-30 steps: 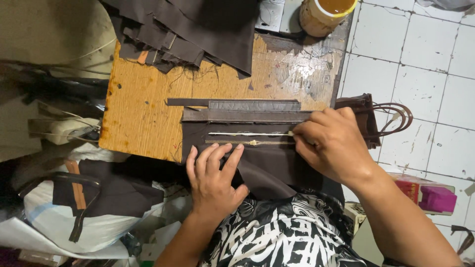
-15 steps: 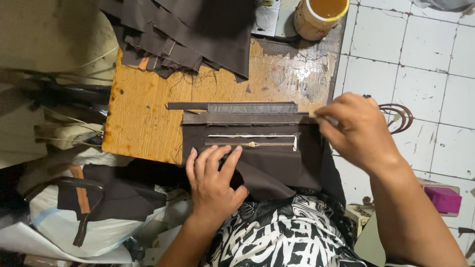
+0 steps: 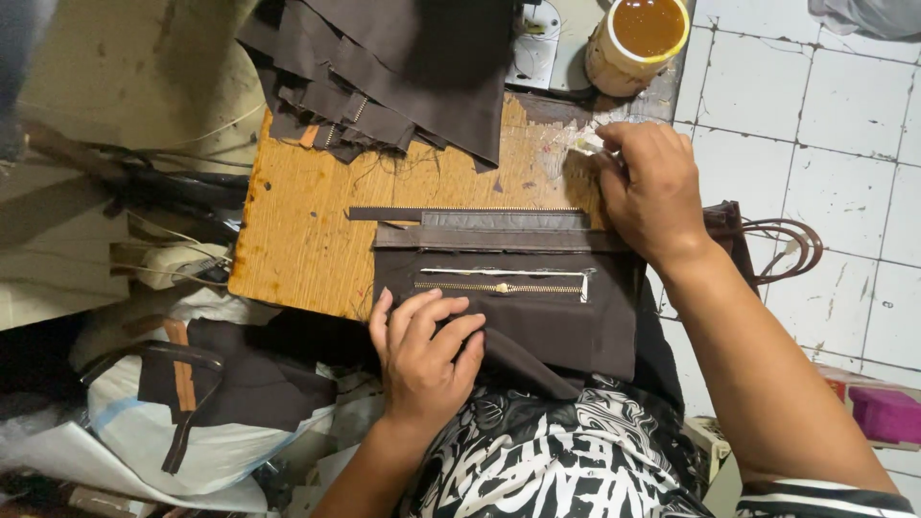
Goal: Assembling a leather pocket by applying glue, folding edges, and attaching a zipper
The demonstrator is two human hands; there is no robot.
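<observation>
The left hand (image 3: pixel 422 360) lies flat, fingers spread and open, pressing down on the lower left part of a dark brown panel (image 3: pixel 547 326) at the near edge of the wooden counter (image 3: pixel 297 230). It grips nothing; the palm and fingers simply rest on the material. The panel carries a gold-toned zipper (image 3: pixel 499 287) set in a pale-edged slot, running left to right just beyond the fingertips of that hand. The panel's lower edge hangs off the counter toward the person's patterned black-and-white shirt (image 3: pixel 566 460).

Directly beyond the panel, touching its far edge, lie a brown strip (image 3: pixel 499 240) and a long zipper tape (image 3: pixel 460 216), both parallel to the counter's front.

The right hand (image 3: pixel 652 192) is raised over the counter's far right corner, fingers curled and pinched on a small pale object (image 3: pixel 587 146) (too small to identify). It sits near a round tin of amber liquid (image 3: pixel 638 38) with a yellow rim, standing at the far right edge; hand and tin are apart.

A stack of dark brown cut pieces (image 3: pixel 403 77) occupies the far part of the counter, fanned and overlapping, well apart from the panel. The counter surface near the right hand shows pale smears and scuffing.

Off the counter, to the right, thin brown straps (image 3: pixel 782 245) loop above a white tiled floor (image 3: pixel 844 163). To the left, a pale bag with brown trim (image 3: pixel 192 412) rests low beside the person.
</observation>
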